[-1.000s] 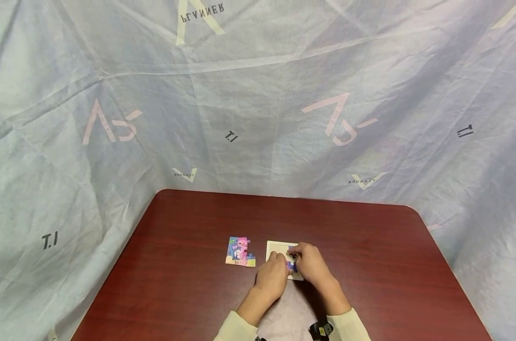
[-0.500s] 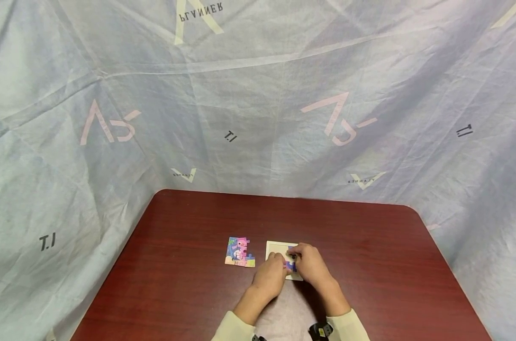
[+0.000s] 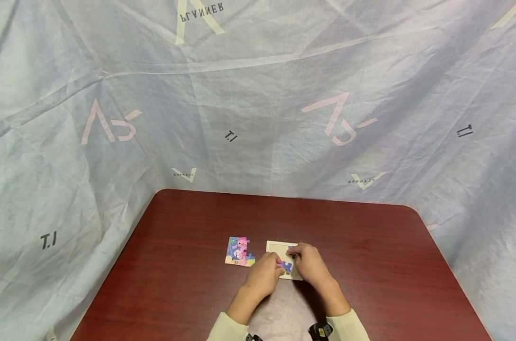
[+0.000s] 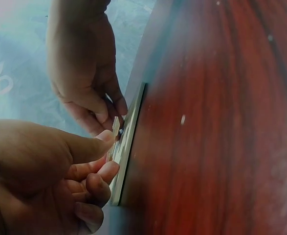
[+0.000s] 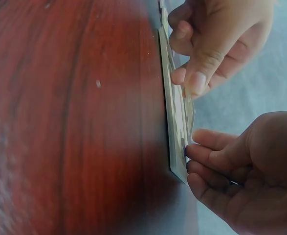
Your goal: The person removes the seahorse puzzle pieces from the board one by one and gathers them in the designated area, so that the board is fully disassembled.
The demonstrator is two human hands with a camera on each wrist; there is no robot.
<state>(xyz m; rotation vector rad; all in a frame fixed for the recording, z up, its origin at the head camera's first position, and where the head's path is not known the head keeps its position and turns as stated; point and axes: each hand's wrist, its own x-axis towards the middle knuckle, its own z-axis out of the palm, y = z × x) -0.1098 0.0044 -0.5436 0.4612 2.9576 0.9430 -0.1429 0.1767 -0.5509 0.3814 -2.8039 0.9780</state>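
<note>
A pale square puzzle tray lies flat on the table. My left hand pinches a blue-purple jigsaw piece between thumb and fingers, over the front part of the tray. Seen from the left wrist, that piece is tilted up on edge above the tray. My right hand rests at the tray's right side, its fingertips touching there. Bluish pieces lie at the tray's right, partly hidden by this hand.
Left of the tray, several joined jigsaw pieces with a pink figure lie on the dark red table. A grey-white printed cloth hangs behind and around the table.
My left hand has drawn back left and slightly toward me, and the pinched blue-purple piece has come left with it, away from the right hand. The right hand stays in place.
</note>
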